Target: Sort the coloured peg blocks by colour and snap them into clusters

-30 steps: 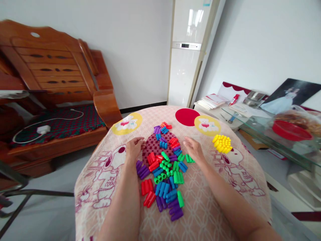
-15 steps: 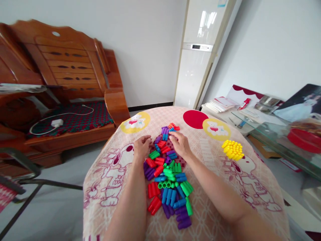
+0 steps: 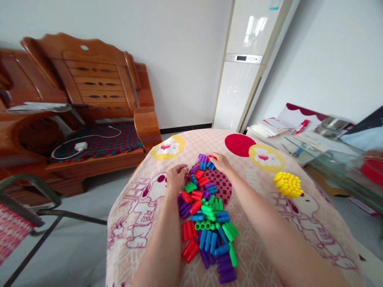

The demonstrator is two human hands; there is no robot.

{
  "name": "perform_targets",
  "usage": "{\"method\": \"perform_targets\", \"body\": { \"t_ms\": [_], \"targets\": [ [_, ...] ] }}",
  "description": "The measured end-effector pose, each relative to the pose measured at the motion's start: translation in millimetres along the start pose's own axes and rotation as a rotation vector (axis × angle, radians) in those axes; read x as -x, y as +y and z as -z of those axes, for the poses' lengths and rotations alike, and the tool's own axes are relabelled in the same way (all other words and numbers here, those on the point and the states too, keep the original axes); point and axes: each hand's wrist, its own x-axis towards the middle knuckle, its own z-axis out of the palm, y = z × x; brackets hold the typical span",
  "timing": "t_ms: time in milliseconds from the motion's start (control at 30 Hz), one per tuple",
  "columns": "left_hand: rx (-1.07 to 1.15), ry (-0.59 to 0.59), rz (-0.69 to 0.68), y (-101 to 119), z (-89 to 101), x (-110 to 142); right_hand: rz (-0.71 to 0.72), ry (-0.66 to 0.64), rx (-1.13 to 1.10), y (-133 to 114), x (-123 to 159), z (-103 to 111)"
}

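A heap of red, blue, green and purple plastic pegs [image 3: 209, 217] lies on a round table under a pink cartoon-print cloth [image 3: 134, 223]. My left hand [image 3: 176, 178] rests at the heap's left edge with its fingers loosely curled and nothing visible in them. My right hand [image 3: 220, 161] reaches to the far end of the heap, its fingers closed around a few red and blue pegs [image 3: 210, 162] beside a purple cluster [image 3: 202, 159]. A separate block of yellow pegs [image 3: 288, 184] sits on the cloth to the right.
A wooden sofa [image 3: 86, 111] with a charger and cable on its cushion stands at the left. A metal chair frame [image 3: 32, 207] is at the lower left. A white standing air conditioner [image 3: 242, 79] is behind the table, and a cluttered glass table [image 3: 326, 147] is at the right.
My right hand has moved from the heap's right side across to its far end and closed on pegs there. The left hand has stayed put. The camera has turned to the left.
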Motion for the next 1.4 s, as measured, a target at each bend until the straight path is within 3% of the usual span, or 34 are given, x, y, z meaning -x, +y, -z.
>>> {"method": "perform_targets", "body": {
  "t_ms": [200,333,500,767,1000,1067,1167,1267,1400],
  "targets": [
    [-0.028,0.004,0.002,0.8,-5.3,0.3,0.014,-0.046,-0.173,-25.6,82.7,8.0],
    [0.004,0.002,0.037,6.6,-6.1,1.2,-0.054,-0.008,-0.339,-21.1,115.6,21.0],
    [-0.012,0.003,0.043,10.1,-5.5,1.0,-0.119,0.180,-0.420,13.0,118.0,37.6],
    [-0.108,-0.013,0.033,4.6,-1.2,-4.0,-0.118,0.268,0.185,34.3,119.6,50.5],
    [-0.204,-0.033,0.029,2.5,-0.1,-7.6,-0.502,0.419,0.393,50.0,117.1,66.0],
    [-0.211,-0.031,0.022,2.6,0.0,-7.2,-0.553,0.407,0.450,53.5,117.1,69.9],
    [-0.196,-0.031,0.018,4.2,-0.5,-4.6,-0.582,0.346,0.502,54.0,117.4,72.3],
    [-0.151,-0.032,0.011,8.3,-2.2,0.2,-0.610,0.432,0.475,50.1,118.6,71.2],
    [-0.173,-0.042,-0.014,17.7,-2.9,7.8,-0.415,0.561,0.355,40.6,122.9,60.7]
  ]
}}
